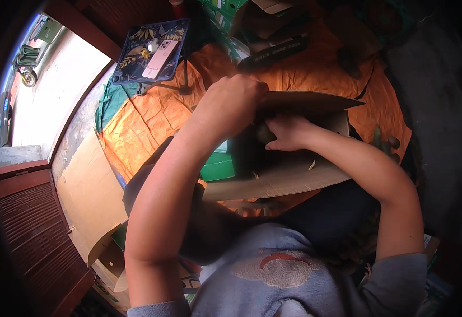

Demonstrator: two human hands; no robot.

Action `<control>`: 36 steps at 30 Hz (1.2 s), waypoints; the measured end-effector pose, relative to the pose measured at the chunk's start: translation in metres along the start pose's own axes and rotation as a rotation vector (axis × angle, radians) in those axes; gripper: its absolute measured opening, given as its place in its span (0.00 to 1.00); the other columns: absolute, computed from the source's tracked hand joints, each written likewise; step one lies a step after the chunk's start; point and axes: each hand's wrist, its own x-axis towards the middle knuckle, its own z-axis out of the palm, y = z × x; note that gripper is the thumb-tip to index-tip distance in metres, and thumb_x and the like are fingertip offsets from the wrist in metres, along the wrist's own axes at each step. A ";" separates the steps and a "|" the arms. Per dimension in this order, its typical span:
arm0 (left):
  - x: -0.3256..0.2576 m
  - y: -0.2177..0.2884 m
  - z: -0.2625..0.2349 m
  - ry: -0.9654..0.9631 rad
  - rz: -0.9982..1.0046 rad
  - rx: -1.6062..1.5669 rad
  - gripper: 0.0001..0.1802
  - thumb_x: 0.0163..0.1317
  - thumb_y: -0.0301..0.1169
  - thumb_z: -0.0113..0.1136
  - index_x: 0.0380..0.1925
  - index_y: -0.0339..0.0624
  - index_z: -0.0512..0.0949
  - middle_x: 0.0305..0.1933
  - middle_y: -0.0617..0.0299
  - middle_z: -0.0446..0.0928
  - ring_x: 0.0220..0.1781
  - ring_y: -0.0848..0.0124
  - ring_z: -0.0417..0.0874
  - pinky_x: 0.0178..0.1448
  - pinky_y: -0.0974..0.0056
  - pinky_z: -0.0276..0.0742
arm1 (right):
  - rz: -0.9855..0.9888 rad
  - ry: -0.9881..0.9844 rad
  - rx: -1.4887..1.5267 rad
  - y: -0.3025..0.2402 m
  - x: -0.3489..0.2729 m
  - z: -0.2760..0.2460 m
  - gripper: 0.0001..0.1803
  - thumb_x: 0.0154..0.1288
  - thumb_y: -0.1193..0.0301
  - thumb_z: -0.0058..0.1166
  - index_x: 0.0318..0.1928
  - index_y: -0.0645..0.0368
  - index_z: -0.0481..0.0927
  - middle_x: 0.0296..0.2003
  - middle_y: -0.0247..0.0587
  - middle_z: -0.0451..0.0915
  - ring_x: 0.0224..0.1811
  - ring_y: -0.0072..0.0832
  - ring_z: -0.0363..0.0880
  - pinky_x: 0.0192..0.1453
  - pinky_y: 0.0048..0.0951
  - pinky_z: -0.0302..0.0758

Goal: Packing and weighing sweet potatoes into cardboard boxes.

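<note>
An open cardboard box (294, 182), green on its outer side, lies tilted in front of me with its flaps spread. My left hand (239, 100) is closed at the top left edge of the box, its fingertips turned away and partly hidden, against the raised brown flap (313, 99). Inside the opening, my right hand (289, 132) has its fingers and thumb around a dark green rounded fruit (264, 134). Shadow hides the deeper part of the box.
Orange sheeting (136, 134) covers the ground. A small folding stool (130, 61) carries a pink phone (160, 59). Green cartons (231, 21) stand at the back. Several greenish fruits (384, 141) lie at right. Another open cardboard box (91, 195) is at left, near a brown slatted door (35, 211).
</note>
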 end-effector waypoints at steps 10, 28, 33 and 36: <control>-0.005 -0.004 0.006 0.022 0.093 -0.056 0.07 0.68 0.28 0.57 0.40 0.39 0.83 0.33 0.47 0.83 0.37 0.48 0.85 0.44 0.50 0.81 | 0.024 -0.371 -0.146 0.008 0.034 0.043 0.24 0.64 0.57 0.63 0.53 0.61 0.82 0.51 0.53 0.83 0.58 0.47 0.80 0.62 0.44 0.76; -0.018 -0.038 -0.011 0.375 -0.130 -0.392 0.33 0.80 0.52 0.35 0.58 0.36 0.80 0.70 0.54 0.73 0.74 0.61 0.69 0.79 0.52 0.61 | 0.992 1.237 0.997 0.164 -0.500 0.290 0.19 0.75 0.74 0.52 0.64 0.61 0.73 0.49 0.43 0.84 0.43 0.24 0.84 0.48 0.23 0.79; -0.027 -0.058 -0.002 0.444 -0.184 -0.535 0.30 0.79 0.50 0.42 0.68 0.40 0.71 0.72 0.53 0.70 0.74 0.59 0.69 0.77 0.52 0.65 | 1.438 0.991 1.105 0.151 -0.582 0.472 0.19 0.73 0.74 0.54 0.62 0.61 0.75 0.44 0.40 0.85 0.42 0.25 0.84 0.44 0.24 0.79; -0.021 -0.099 0.020 0.453 -0.274 -0.770 0.25 0.78 0.39 0.50 0.70 0.41 0.68 0.74 0.55 0.66 0.73 0.58 0.71 0.76 0.53 0.67 | 1.565 0.825 0.969 0.141 -0.651 0.571 0.23 0.70 0.72 0.56 0.63 0.61 0.74 0.45 0.43 0.85 0.47 0.35 0.85 0.49 0.32 0.79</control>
